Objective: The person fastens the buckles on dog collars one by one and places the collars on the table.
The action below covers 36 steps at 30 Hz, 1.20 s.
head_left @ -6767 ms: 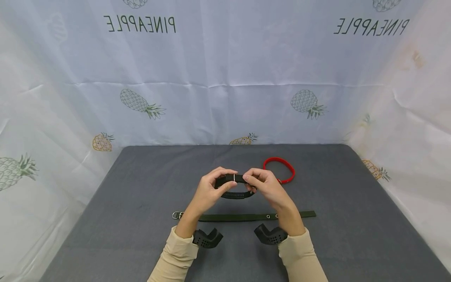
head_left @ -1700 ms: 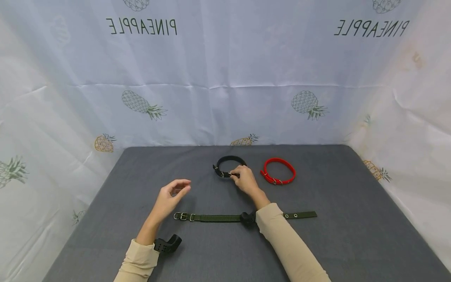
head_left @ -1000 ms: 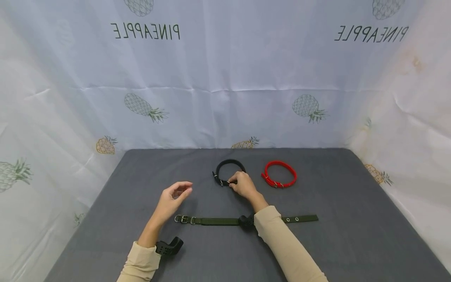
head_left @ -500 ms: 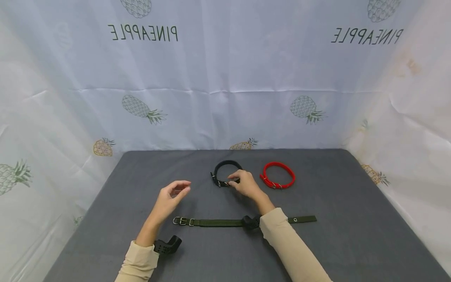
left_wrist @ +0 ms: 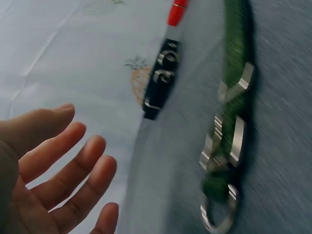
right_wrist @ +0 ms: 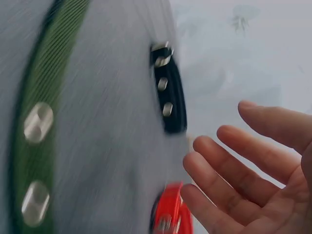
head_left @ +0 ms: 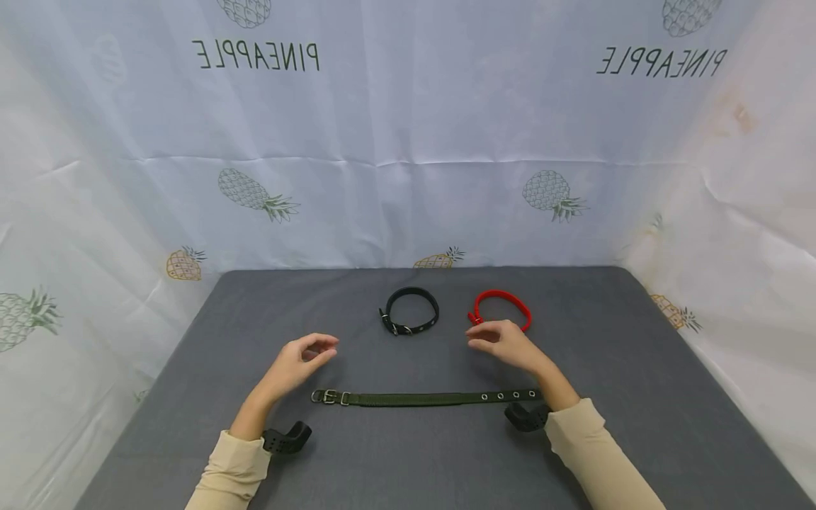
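Both hands hovered empty, fingers relaxed — left hand (head_left: pixel 298 358), right hand (head_left: pixel 506 343). The black collar (head_left: pixel 410 320) and red collar (head_left: pixel 500 309) lay buckled; the green collar (head_left: pixel 421 399) lay flat between the hands — apparently left unbuckled.

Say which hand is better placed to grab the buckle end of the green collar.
Probably left. The left hand hovers open just above the green collar buckle; the right hand sits over the far, holed end, near the red collar.
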### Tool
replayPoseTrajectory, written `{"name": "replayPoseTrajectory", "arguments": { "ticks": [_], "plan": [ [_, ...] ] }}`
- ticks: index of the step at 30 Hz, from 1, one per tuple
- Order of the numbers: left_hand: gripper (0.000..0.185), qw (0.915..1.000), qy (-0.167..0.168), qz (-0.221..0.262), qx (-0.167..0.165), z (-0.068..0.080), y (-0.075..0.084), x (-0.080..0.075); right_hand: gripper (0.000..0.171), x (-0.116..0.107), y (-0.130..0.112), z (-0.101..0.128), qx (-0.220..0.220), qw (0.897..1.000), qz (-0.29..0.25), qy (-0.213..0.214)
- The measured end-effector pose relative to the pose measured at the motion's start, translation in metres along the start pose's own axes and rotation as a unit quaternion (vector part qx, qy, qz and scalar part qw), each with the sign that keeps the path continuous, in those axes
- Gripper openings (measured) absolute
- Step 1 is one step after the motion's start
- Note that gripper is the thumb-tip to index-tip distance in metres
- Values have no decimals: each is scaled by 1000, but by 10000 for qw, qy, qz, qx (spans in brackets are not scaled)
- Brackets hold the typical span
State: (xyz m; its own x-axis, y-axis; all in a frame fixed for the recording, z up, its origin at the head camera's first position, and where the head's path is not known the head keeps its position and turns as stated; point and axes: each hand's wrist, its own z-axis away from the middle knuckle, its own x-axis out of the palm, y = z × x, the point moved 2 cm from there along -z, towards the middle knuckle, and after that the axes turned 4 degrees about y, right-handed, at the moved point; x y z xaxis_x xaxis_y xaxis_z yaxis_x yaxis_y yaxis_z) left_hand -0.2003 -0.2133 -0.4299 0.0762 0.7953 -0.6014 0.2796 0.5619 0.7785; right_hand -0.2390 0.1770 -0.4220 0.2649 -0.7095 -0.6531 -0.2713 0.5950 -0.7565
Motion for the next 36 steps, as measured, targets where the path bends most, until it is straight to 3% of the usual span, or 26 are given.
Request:
{"name": "replayPoseTrajectory", "arguments": {
  "ticks": [5,13,17,24,36],
  "plan": [
    [28,9988,-432,-218,121,5,-8,1,35,-15,25,30,140,9999,0,-98],
    [35,9945,-1031,-106,165,14,-22,5,33,-30,54,65,181,9997,156,-11],
    [39,9937,-1074,-223,237,14,-24,9,34,-38,62,77,207,9995,246,67],
    [31,9887,-1090,-634,815,17,-24,14,34,-39,72,87,163,9995,262,-30],
    [17,9884,-1154,-763,625,15,-22,15,18,-39,72,84,-28,9976,695,60]
  ]
}}
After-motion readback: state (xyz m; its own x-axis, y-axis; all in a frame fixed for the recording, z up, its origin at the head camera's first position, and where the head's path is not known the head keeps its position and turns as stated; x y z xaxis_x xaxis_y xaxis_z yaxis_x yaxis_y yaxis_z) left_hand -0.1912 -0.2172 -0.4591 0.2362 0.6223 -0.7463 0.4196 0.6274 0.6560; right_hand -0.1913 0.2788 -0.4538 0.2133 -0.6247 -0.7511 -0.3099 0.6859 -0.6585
